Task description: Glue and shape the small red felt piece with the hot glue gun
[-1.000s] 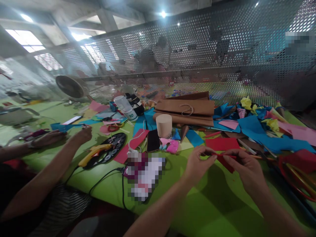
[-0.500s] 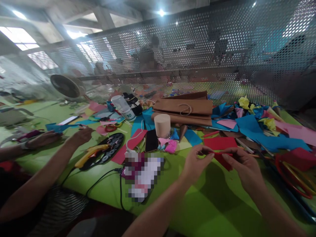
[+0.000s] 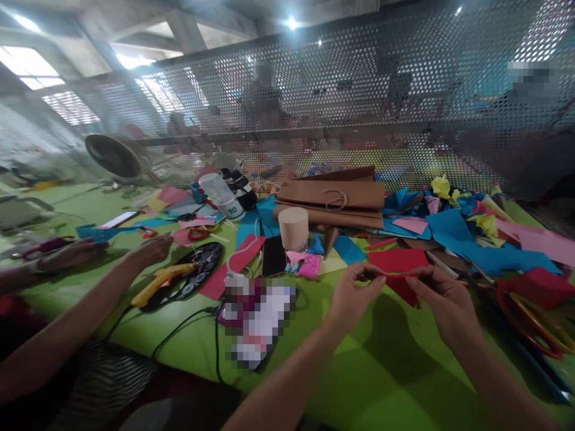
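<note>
Both hands pinch one red paper piece point(image 3: 402, 286): left hand point(image 3: 354, 296) and right hand point(image 3: 442, 302) at opposite ends. Its long axis runs hand to hand, neither nearer

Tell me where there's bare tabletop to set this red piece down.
Bare green table lies just below the left hand and right hand, which pinch the red paper. Crowded: the paper scraps behind, the red hoop to the right, and the cables to the left.
</note>
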`<state>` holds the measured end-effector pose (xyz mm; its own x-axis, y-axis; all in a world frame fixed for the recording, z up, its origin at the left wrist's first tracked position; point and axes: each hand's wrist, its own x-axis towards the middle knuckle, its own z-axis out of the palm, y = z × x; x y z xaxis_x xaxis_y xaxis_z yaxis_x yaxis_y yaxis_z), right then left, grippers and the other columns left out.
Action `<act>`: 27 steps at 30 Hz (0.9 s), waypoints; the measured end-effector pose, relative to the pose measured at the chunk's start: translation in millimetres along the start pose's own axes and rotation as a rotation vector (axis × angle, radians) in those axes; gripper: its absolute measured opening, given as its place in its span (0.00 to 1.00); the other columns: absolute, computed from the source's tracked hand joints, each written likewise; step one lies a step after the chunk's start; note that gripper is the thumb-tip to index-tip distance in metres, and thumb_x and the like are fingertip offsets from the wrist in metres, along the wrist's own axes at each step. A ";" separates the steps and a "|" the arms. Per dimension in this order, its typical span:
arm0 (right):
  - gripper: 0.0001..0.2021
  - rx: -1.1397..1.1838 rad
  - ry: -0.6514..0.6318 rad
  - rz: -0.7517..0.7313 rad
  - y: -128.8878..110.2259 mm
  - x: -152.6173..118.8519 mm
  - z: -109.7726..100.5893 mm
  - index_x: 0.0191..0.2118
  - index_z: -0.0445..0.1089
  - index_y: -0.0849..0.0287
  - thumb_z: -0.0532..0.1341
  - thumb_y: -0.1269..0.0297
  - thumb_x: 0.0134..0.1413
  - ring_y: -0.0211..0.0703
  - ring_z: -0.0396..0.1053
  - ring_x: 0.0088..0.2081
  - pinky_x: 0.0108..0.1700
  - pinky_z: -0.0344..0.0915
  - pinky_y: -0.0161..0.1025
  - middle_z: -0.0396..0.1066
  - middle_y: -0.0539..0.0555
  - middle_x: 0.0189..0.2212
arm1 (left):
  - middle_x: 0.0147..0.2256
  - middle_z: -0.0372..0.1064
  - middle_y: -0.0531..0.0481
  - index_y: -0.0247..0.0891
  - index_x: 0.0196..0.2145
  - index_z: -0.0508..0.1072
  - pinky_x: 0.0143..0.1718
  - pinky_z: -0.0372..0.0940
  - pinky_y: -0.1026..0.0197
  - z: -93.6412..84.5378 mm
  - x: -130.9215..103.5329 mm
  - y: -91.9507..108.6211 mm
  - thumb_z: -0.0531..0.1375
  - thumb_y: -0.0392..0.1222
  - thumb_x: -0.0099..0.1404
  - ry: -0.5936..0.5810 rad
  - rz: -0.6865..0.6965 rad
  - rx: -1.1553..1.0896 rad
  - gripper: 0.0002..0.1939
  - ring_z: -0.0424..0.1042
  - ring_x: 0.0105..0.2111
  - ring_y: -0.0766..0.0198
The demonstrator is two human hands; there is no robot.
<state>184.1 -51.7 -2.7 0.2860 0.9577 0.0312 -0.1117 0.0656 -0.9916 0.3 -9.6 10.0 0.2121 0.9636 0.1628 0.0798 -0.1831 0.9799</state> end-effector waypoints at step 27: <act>0.14 -0.002 -0.027 0.035 2.3 -0.1 -1.7 0.38 0.78 0.52 0.74 0.52 0.48 0.43 0.72 0.34 0.33 0.67 0.37 0.77 0.53 0.34 | 0.34 0.76 0.48 0.37 0.33 0.78 0.39 0.63 0.62 1.9 0.5 -1.2 0.66 0.36 0.61 -0.010 -0.009 -0.030 0.02 0.71 0.35 0.63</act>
<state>185.4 -52.1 -5.2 0.2566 0.9665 0.0002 -0.1196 0.0320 -0.9923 2.2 -9.2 8.7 0.2216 0.9631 0.1528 0.0527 -0.1683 0.9843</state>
